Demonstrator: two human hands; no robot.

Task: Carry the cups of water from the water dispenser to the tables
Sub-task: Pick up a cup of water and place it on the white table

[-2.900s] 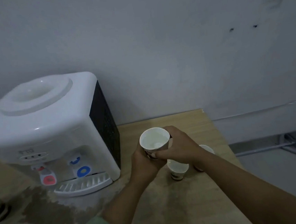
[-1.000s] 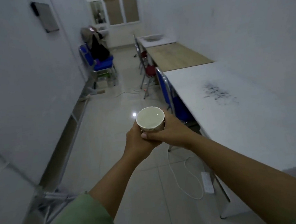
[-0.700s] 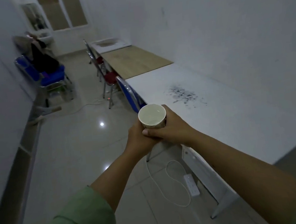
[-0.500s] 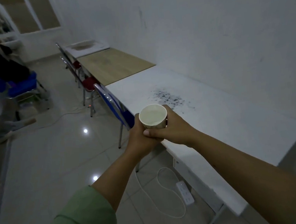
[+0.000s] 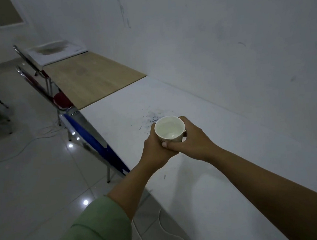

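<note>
I see my left hand (image 5: 154, 149) and right hand (image 5: 191, 140) both wrapped around one paper cup (image 5: 169, 128) of water at frame centre, held upright above the white table (image 5: 224, 152). A wooden table (image 5: 91, 76) adjoins at upper left; a blue chair (image 5: 92, 139) stands left, tucked against the white table's edge.

The person is wearing a green sleeve (image 5: 95, 232), loose and creased, showing at 7 o'clock; the other forearm (image 5: 276, 182) is showing bare.
</note>
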